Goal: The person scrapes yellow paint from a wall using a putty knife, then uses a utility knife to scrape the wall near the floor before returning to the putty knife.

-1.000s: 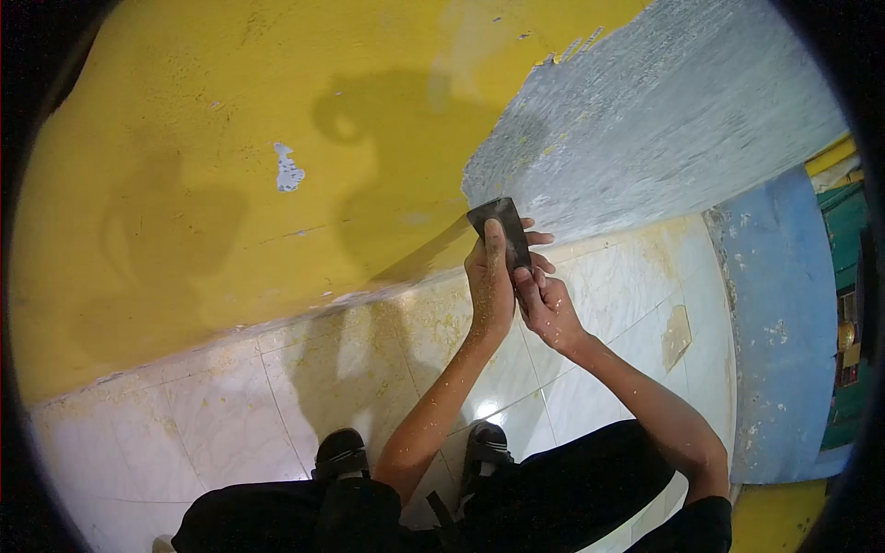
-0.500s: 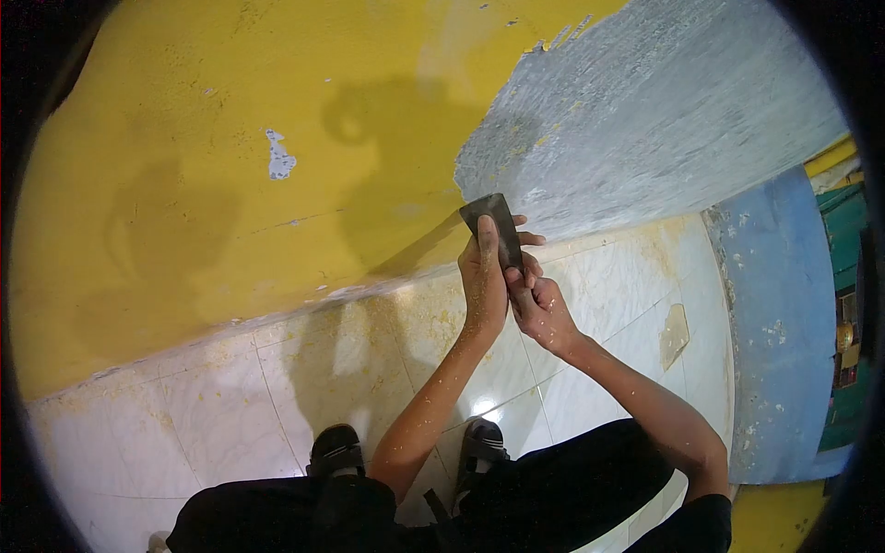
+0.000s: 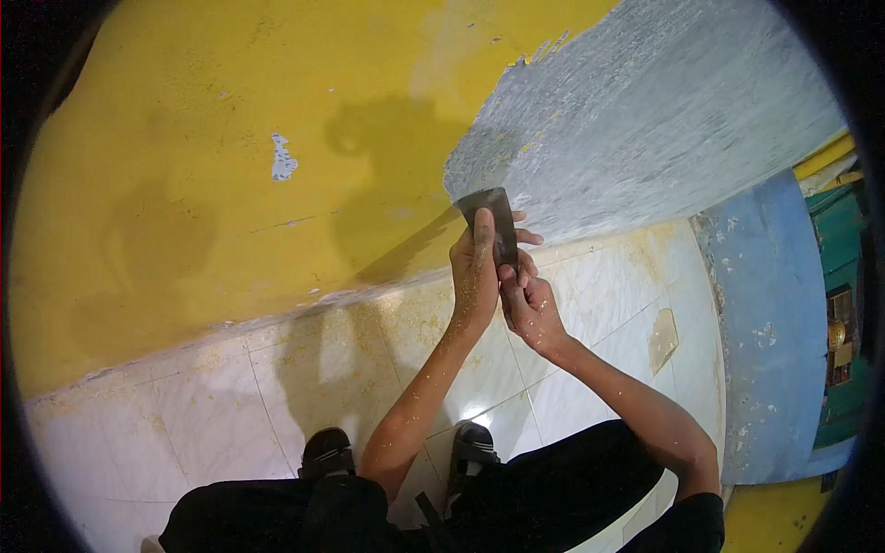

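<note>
A dark scraper (image 3: 503, 221) is being held at the lower tip of the grey patch (image 3: 627, 138), beside yellow paint (image 3: 203, 92); its blade is being clamped by the left hand's (image 3: 473, 281) fingers, its lower end by the right hand's (image 3: 535, 313).

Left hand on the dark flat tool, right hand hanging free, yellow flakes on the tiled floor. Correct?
Not quite: the right hand isn't free. The head view shows it gripping the lower end of the dark flat tool. The left hand is on the tool, with yellow flakes on the tiled floor.
</note>
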### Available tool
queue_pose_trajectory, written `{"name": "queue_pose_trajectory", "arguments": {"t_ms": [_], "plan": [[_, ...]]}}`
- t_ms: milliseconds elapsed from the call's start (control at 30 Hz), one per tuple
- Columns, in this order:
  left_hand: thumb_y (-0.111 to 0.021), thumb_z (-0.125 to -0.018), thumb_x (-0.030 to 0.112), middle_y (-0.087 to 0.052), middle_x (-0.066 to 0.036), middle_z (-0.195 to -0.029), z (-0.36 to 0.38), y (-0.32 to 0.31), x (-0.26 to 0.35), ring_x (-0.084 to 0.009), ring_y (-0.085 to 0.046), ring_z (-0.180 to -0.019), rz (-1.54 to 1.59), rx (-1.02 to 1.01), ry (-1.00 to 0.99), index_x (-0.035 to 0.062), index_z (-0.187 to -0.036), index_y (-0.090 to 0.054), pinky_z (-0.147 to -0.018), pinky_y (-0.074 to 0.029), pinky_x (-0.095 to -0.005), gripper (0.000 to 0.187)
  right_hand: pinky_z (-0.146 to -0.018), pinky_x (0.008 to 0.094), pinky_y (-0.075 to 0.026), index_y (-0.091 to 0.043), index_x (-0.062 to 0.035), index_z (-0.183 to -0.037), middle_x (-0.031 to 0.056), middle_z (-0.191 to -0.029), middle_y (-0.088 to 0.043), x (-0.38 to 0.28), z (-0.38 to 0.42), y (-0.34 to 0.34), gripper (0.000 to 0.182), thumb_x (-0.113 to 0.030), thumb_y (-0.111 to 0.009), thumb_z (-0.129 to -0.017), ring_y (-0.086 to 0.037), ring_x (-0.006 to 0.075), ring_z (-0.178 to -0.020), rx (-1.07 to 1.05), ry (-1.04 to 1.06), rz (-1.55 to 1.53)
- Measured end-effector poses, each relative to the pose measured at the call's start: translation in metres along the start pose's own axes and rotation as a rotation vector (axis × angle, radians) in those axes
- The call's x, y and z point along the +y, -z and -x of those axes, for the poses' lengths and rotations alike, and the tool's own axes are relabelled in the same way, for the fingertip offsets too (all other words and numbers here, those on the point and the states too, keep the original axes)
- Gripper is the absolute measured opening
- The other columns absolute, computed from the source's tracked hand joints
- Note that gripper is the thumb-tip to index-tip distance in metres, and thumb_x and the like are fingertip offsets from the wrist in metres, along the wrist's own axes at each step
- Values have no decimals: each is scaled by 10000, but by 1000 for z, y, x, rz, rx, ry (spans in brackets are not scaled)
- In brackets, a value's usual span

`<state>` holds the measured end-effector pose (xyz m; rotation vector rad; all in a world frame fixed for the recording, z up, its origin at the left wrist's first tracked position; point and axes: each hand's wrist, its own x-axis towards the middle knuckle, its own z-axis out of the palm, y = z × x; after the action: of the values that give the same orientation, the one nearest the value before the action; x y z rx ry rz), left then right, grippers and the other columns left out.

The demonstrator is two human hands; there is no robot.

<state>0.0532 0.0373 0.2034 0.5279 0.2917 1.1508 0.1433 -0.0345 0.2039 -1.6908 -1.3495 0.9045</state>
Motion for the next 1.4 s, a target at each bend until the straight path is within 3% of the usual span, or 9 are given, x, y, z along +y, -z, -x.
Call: {"name": "queue_pose_trajectory", "arguments": {"t_ms": [233,600,700,800,833,933,1000,1100,1400], "plan": [[-355,-984,478,-643,-148,-753,4,-3,11,-121,-544,-469,3,25,-31,-47,-1044,-552,-403,-408,-215,564,-471,203,-315,-471,-60,-817,-52,-596,-446,2,-5,-3,337,-330,-394,-1002,-403,21,-529,46,165,104],[-377,-955,540,-615,-146,-745,1,0,-5,-126,-486,-437,61,62,-4,-45,-1055,-526,-382,-371,-244,612,-472,204,-314,-492,-37,-783,-44,-583,-463,9,-4,3,399,-373,-424,-988,-419,24,-533,71,74,174],[-373,-954,544,-614,-139,-745,3,-6,14,-120,-487,-443,0,33,-22,-42,-1066,-521,-384,-374,-235,615,-467,201,-319,-505,-26,-901,-48,-584,-469,8,-7,4,353,-357,-419,-990,-416,20,-523,30,126,182],[-373,-956,539,-611,-118,-740,2,-11,26,-109,-490,-450,40,-29,-87,-36,-1067,-522,-386,-381,-215,604,-450,194,-320,-386,-27,-1180,-52,-585,-475,-16,-10,4,373,-347,-415,-990,-406,12,-503,13,160,229],[-373,-956,539,-611,-118,-740,2,-11,24,-109,-490,-450,37,-29,-86,-36,-1067,-522,-386,-381,-215,604,-450,194,-320,-386,-27,-1180,-52,-585,-475,-15,-9,2,373,-347,-415,-990,-406,12,-503,14,161,226],[-363,-972,509,-629,-146,-739,3,-6,8,-120,-519,-451,29,17,-68,-54,-1024,-552,-388,-376,-214,595,-464,201,-331,-476,-19,-1068,-46,-582,-474,-5,-6,2,327,-331,-414,-992,-410,18,-512,68,156,162],[-369,-968,514,-622,-147,-747,3,0,-9,-127,-525,-465,117,69,5,-53,-1033,-543,-391,-374,-214,597,-480,211,-340,-525,-18,-879,-40,-581,-473,10,-2,9,343,-327,-427,-992,-417,26,-526,29,18,260],[-372,-964,520,-616,-147,-752,3,0,-9,-133,-527,-473,138,83,16,-52,-1036,-537,-391,-374,-218,599,-487,219,-341,-497,-26,-731,-34,-598,-482,19,-3,8,404,-329,-438,-991,-425,35,-540,61,74,254],[-393,-947,544,-601,-112,-747,3,-5,9,-130,-499,-458,80,-1,-31,-25,-1064,-521,-387,-376,-236,595,-482,223,-337,-493,-36,-740,-37,-585,-454,-2,-7,1,427,-370,-411,-994,-422,33,-542,66,143,146]]}}
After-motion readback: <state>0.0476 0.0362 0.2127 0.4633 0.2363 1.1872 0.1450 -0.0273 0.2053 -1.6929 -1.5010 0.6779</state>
